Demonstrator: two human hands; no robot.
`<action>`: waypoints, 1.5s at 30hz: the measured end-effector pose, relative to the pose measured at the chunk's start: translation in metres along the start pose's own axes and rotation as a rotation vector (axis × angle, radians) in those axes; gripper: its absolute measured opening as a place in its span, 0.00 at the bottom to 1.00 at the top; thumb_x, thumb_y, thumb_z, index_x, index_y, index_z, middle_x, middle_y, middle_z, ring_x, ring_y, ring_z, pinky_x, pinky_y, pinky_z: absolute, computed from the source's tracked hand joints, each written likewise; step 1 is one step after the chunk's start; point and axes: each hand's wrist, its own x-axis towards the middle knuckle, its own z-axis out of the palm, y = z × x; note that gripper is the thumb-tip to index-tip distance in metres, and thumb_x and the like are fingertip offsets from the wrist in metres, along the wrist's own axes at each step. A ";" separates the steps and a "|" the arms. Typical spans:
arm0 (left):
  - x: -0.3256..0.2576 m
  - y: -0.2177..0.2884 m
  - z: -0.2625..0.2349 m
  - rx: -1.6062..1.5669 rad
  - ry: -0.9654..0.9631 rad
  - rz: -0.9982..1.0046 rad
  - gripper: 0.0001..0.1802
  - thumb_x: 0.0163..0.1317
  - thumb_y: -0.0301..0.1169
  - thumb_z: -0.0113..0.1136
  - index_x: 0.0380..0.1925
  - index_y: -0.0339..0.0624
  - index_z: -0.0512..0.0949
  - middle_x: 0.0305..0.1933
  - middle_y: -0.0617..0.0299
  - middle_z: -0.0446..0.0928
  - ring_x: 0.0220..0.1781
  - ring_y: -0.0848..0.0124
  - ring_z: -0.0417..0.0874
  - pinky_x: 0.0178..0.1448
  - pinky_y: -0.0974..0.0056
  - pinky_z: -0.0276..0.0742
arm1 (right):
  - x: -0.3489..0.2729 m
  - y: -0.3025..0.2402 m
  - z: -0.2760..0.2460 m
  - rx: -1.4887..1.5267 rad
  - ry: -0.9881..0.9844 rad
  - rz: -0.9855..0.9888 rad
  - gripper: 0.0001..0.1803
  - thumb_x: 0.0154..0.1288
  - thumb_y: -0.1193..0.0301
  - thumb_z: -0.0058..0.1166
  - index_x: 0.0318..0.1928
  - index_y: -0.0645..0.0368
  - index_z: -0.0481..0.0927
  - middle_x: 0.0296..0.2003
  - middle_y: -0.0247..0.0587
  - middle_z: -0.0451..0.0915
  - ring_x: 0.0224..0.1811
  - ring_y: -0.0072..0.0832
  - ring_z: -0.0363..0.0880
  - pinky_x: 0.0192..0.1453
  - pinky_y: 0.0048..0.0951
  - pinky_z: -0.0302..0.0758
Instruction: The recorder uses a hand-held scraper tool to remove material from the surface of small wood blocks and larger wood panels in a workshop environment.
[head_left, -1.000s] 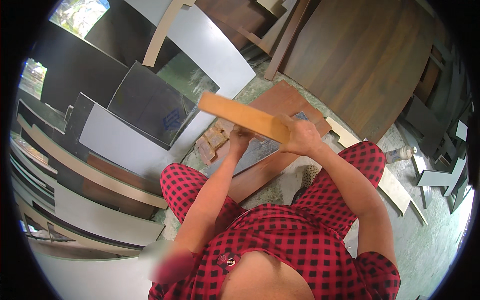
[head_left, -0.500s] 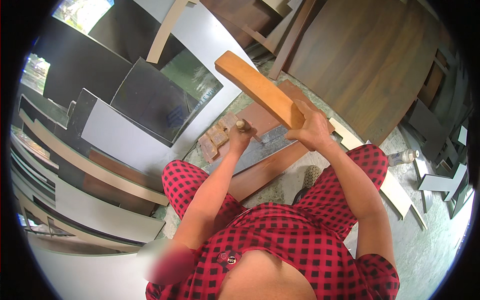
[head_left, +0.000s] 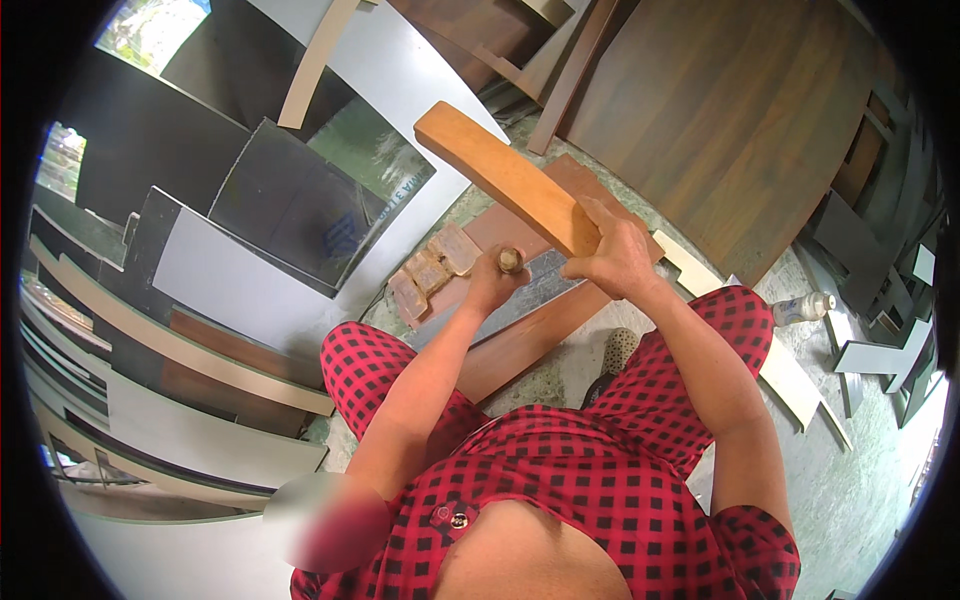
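Note:
My left hand [head_left: 497,283] is closed round an upright tool with a round wooden handle [head_left: 511,261], which looks like a chisel; its lower end is hidden now. My right hand [head_left: 622,258] grips the near end of a thick orange-brown wooden bar [head_left: 505,180], which slants up to the far left above the work. Beneath both hands lies a reddish-brown board [head_left: 490,222] with a scuffed grey strip [head_left: 545,272]. Several worn reddish blocks with yellowish edges [head_left: 432,274] sit beside my left hand. Nearer me, a long brown plank [head_left: 535,340] crosses between my knees.
Cut panels and curved strips [head_left: 200,350] are stacked at the left. A large wood-grain board [head_left: 720,130] lies at the far right. By my right knee are a clear bottle [head_left: 803,308] and a pale strip [head_left: 795,390]; grey offcuts [head_left: 885,355] lie further right.
My left hand has shifted slightly right with the tool, whose handle now points more straight up. The wooden bar has moved a little to the left with my right hand.

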 end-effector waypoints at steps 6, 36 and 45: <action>0.001 0.006 0.005 -0.040 -0.035 -0.038 0.15 0.40 0.29 0.67 0.31 0.41 0.76 0.33 0.54 0.77 0.37 0.59 0.79 0.43 0.60 0.74 | 0.000 0.001 0.001 0.014 0.005 -0.027 0.45 0.31 0.63 0.63 0.58 0.60 0.69 0.33 0.59 0.80 0.39 0.50 0.79 0.47 0.40 0.74; 0.012 -0.015 0.003 -0.054 0.095 -0.105 0.09 0.49 0.31 0.64 0.28 0.39 0.76 0.25 0.63 0.79 0.27 0.73 0.80 0.33 0.65 0.73 | -0.024 0.023 -0.005 -0.117 -0.184 0.101 0.46 0.29 0.62 0.65 0.59 0.58 0.71 0.37 0.56 0.81 0.42 0.47 0.79 0.49 0.39 0.75; 0.006 -0.016 -0.014 -0.668 0.398 -0.316 0.08 0.51 0.27 0.62 0.32 0.40 0.76 0.28 0.61 0.78 0.27 0.74 0.80 0.25 0.71 0.77 | -0.003 0.031 -0.014 0.400 0.058 0.103 0.41 0.31 0.69 0.67 0.53 0.70 0.72 0.39 0.42 0.75 0.41 0.29 0.74 0.47 0.28 0.70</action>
